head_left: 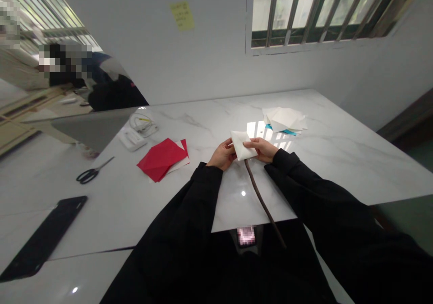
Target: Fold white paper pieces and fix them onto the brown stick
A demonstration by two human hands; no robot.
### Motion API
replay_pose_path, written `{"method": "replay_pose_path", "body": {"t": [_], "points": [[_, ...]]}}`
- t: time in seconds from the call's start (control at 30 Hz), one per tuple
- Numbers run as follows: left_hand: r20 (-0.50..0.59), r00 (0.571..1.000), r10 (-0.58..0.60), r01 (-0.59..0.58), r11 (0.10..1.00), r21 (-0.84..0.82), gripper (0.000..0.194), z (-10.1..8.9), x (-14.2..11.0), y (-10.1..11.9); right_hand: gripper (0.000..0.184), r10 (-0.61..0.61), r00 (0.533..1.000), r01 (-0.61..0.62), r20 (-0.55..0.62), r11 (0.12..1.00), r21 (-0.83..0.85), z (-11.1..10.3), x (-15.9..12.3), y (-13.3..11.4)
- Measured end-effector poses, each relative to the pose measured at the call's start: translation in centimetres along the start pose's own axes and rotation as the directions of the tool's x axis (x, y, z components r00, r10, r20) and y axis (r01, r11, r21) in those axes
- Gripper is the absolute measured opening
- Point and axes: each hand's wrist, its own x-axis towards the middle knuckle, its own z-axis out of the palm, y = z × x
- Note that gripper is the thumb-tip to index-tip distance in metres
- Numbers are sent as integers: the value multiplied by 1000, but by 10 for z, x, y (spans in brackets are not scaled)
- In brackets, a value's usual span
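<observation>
Both hands meet over the white marbled table (216, 114) around a small, cream-coloured folded paper (242, 147). My left hand (223, 154) is closed on its left edge, fingers partly behind it. From the right, my right hand (264, 149) pinches the paper with the thumb lying on its face. A thin brown stick (260, 195) runs from under the paper's lower edge down past the table edge toward my lap. Its upper end is hidden, so I cannot tell whether the fingers also hold it.
Red paper sheets (162, 158) lie to the left, near black-handled scissors (88, 175), a white power strip with cable (132, 139) and a long black object (45, 236). Cream and blue papers (284, 119) are piled at back right. Another person (108, 76) is at far left.
</observation>
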Motion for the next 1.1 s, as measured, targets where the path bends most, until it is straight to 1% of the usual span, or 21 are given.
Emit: {"method": "replay_pose_path", "body": {"t": [0.1, 0.2, 0.4, 0.57, 0.67, 0.73, 0.8, 0.9, 0.97, 1.0, 1.1], "points": [[10, 1000, -12, 12, 1000, 7, 58, 0, -1, 0, 24, 32, 999, -31, -25, 999, 39, 0, -2, -2], [11, 1000, -15, 15, 1000, 12, 59, -2, 0, 0, 25, 42, 999, -42, -21, 998, 42, 2, -2, -3], [7, 1000, 9, -8, 1000, -14, 61, -5, 2, -1, 31, -22, 1000, 24, -21, 998, 58, 8, 0, -2], [1, 1000, 29, -29, 999, -36, 52, -3, 4, -1, 33, -39, 999, 40, -32, 998, 52, 14, -2, -4], [-31, 998, 47, -49, 997, -65, 47, -3, 5, 2, 34, -45, 998, 46, -52, 999, 23, 14, -3, -6], [-85, 994, 65, -72, 994, -82, 44, -4, 4, 8, 37, -42, 998, 43, -50, 999, 7, 13, -4, -7], [-169, 982, 87, -106, 989, -102, 42, -6, 4, 15, 44, -19, 1000, 19, 0, 999, -47, 13, -5, -7], [-287, 951, 115, -160, 977, -138, 38, -8, 3, 24, 51, 56, 985, -17, 161, 973, -229, 14, -9, -8], [-323, 939, 117, -175, 972, -157, 36, -8, 3, 29, 52, 107, 963, -17, 247, 940, -341, 17, -13, -10], [-329, 937, 115, -177, 971, -164, 36, -7, 3, 30, 51, 119, 956, -10, 268, 926, -376, 18, -14, -11], [-334, 936, 110, -178, 967, -182, 34, -5, 2, 31, 49, 122, 956, 4, 268, 905, -426, 22, -18, -14]]}}
